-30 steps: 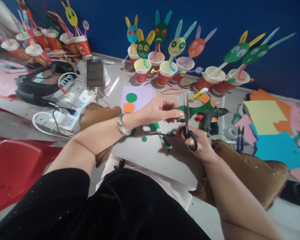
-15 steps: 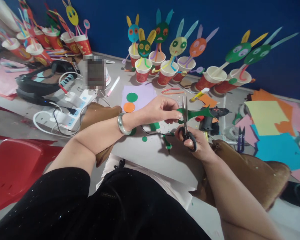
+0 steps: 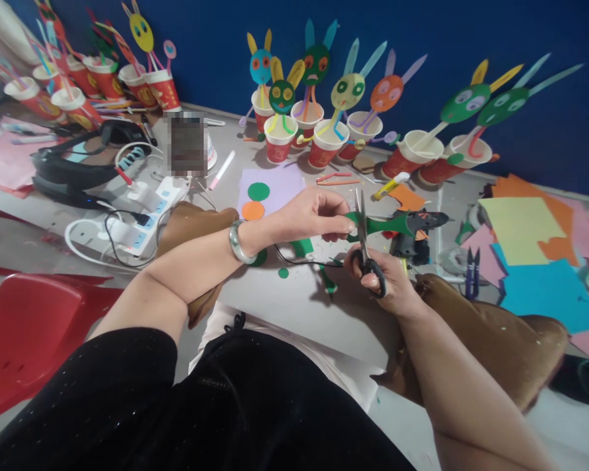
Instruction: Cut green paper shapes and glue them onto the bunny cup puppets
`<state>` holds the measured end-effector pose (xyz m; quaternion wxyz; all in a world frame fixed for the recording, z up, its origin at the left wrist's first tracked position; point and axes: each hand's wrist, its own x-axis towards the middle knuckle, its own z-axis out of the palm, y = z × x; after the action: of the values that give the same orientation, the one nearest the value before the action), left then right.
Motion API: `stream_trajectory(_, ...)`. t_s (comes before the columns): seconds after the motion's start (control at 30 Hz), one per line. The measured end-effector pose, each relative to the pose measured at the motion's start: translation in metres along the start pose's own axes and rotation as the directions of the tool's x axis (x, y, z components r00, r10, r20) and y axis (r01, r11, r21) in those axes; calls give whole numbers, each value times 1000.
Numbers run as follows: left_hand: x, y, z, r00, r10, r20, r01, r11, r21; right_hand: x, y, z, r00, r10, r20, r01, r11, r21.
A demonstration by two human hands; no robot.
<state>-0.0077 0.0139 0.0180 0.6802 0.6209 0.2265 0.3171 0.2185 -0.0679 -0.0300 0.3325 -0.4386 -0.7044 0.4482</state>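
Observation:
Between its thumb and fingers, my left hand (image 3: 319,214) pinches a strip of green paper (image 3: 389,224) above the table. Black-handled scissors (image 3: 370,265) are in my right hand (image 3: 390,281), with its fingers through the loops. The blades point away from me and lie across the green paper, close to my left fingertips. A green circle (image 3: 258,191) and an orange circle (image 3: 252,210) lie on a purple sheet (image 3: 285,178) left of my hands. A small green dot (image 3: 283,273) and a green scrap (image 3: 330,280) are nearer to me.
Paper cups (image 3: 326,140) with rabbit-faced figures stand along the blue wall. A black glue gun (image 3: 417,229) and colored sheets (image 3: 550,291) lie to the right. Brown cushions (image 3: 495,340) flank the work spot. At the left are a power strip (image 3: 160,216) and a black headset (image 3: 78,157).
The free end of the green paper has swung slightly down and left, and the scissor blades look closer together. Both hands have barely moved.

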Motion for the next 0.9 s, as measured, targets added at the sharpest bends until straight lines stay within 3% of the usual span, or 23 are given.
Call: stream_trajectory(0.9,-1,5,0,999,-41,1,41,999,20,2,-3,1,1000,-2,18,2,1000,-5)
